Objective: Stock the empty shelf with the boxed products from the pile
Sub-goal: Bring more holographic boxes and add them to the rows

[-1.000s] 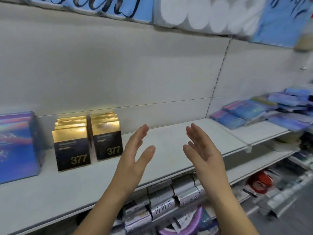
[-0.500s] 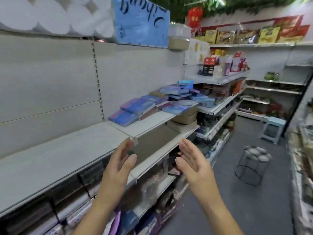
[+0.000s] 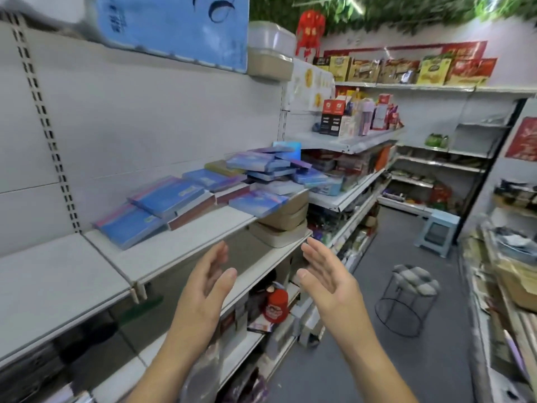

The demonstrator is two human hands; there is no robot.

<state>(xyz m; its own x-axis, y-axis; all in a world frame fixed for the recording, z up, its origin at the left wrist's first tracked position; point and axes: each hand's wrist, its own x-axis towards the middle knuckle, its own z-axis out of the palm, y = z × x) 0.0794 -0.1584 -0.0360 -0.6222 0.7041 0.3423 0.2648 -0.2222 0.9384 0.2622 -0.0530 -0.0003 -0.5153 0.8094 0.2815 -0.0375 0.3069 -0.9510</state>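
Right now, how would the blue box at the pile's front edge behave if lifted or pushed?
The blue box is flat with crisp edges, so probably stiff and light for its size. Its glossy face suggests film wrap, likely slippery. It lies at the shelf front, seemingly overhanging, so a push could tip it off.

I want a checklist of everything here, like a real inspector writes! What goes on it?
Surface: empty shelf, white, at the left beside the pile's section.
Job's things: pile of blue boxes, lying askew and overlapping on the next shelf section.
Clutter: beige tubs stacked on the shelf below the pile; red container lower down.
Hands: left hand and right hand open, palms facing each other, holding nothing.
Cables: nothing seen.
Surroundings: shop aisle; wire stool and blue stool on the floor; stocked shelves at the back.
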